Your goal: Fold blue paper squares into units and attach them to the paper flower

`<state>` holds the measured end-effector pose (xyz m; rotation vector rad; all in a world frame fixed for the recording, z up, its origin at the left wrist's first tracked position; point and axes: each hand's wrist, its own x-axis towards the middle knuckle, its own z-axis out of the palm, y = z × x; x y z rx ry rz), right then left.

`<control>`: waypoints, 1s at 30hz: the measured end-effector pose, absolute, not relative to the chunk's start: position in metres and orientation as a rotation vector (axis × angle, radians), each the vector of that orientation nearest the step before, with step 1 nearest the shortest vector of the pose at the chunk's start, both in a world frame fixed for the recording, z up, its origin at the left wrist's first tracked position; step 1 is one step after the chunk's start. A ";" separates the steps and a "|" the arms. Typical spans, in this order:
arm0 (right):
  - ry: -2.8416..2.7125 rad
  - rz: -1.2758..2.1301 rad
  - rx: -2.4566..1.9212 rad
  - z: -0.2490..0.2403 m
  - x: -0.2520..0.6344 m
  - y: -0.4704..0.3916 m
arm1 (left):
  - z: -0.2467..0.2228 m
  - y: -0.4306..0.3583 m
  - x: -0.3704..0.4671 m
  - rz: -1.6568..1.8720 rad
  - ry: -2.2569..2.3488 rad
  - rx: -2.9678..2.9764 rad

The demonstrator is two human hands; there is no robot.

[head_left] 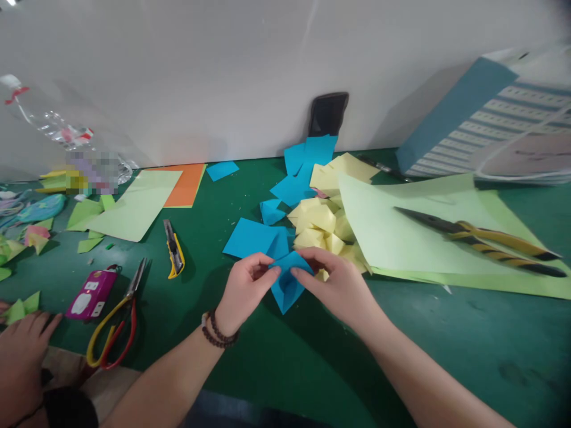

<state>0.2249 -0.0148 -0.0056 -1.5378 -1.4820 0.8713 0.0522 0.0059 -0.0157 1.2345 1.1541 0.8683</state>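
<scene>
Between my two hands is a piece of blue paper (285, 292), partly folded, with one corner pointing toward me. My left hand (245, 291), a beaded bracelet at its wrist, pinches the paper's left side with the thumb on top. On the right side, my right hand (334, 282) grips it the same way; the fingers underneath are partly hidden. Just beyond lie a flat blue sheet (247, 236) and a small folded blue piece (270, 212). Folded pale yellow paper pieces (314, 217) are heaped beyond my right hand.
Pliers (473, 235) rest on light green sheets (414, 238) at right. Left of my hands lie a yellow cutter (173, 249), scissors (120, 324) and a purple box (92, 294). Another person's hand (27, 345) is at far left. A phone (329, 115) leans on the wall.
</scene>
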 end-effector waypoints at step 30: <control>-1.858 0.468 -1.327 0.000 0.228 -0.018 | -0.007 0.005 0.050 0.984 1.144 1.459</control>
